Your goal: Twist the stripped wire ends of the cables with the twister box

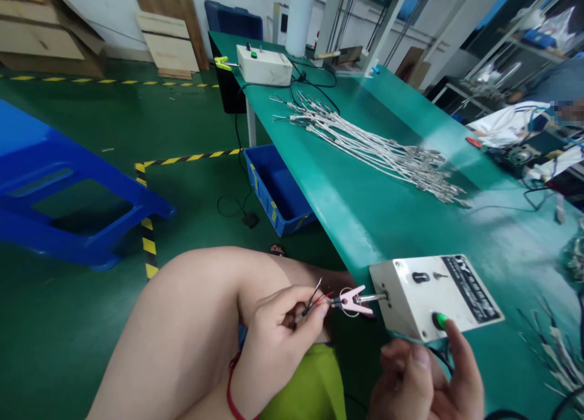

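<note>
From the head view, we look down at our left hand (278, 341), its thumb and fingers pinched narrow on a few red and black wires (316, 298) whose tips reach a pink clip (353, 301). The clip stands on a short rod from a white box (431, 295) at the bench edge. Our right hand (410, 377) holds nothing: its fingers curl loosely, and the forefinger stretches to just beside a green button (440, 321).

On the green bench (365, 213), a long bundle of white leads (365, 143) lies in a neat row, and a looser heap of leads (554, 353) sits at lower right. We cannot tell which leads are done and which are left. On the floor beside the bench stands a blue crate (260, 189); we cannot make out anything in it. A second white box (263, 65) stands at the bench's far end.
</note>
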A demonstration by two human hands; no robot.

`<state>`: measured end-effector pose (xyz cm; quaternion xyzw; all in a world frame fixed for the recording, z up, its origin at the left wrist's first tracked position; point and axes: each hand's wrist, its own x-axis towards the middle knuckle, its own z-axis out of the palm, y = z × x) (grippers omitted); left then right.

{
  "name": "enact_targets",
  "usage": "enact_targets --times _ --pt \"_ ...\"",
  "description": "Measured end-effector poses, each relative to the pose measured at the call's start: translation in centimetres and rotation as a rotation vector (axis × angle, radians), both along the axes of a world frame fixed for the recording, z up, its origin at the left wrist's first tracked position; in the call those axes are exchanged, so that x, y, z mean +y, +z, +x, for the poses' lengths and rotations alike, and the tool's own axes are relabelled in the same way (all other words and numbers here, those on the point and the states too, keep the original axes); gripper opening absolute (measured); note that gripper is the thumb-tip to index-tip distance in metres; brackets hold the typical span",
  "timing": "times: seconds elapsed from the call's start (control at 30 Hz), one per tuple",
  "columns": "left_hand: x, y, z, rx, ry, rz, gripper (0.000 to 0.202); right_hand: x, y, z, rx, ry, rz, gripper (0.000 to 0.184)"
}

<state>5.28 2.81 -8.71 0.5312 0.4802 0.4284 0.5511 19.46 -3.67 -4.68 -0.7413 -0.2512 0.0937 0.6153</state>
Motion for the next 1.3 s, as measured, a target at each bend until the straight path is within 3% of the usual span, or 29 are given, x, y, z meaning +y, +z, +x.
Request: enact_targets --times 0.37,0.47,0.57,0.7,0.87,1.17,1.3 --pt "-0.1 1.0 -0.4 -0.068 0.031 -0.012 0.014 0.2 -0.4 -1.1 0.047 -0.022 0.126 0.069" --pt "-0.1 1.8 -0.6 -0.111 0.071 -0.021 0.011 -0.3 -1.0 -2.7 0.084 -0.01 0.169 0.043" --pt "-0.3 2.3 -0.9 -0.156 0.067 -0.044 0.01 -0.4 -2.4 -4.4 0.144 0.1 0.197 0.021" --pt "-0.6 2.2 -1.2 -0.155 -0.006 -0.045 0.01 -0.1 -3.8 -4.9 0.366 0.306 0.168 0.026" --pt "-1.0 2.1 -1.4 -0.145 -0.084 -0.051 0.011 -0.1 -3.7 -4.1 0.603 0.446 0.129 0.02" --pt "-1.1 2.8 -2.1 -0.169 -0.213 0.002 0.013 0.4 -2.2 -3.7 0.742 0.51 0.069 0.026" --pt "-0.9 3.7 -2.6 -0.124 -0.287 0.062 0.021 0.3 -2.3 -3.6 0.616 0.468 0.009 0.027"
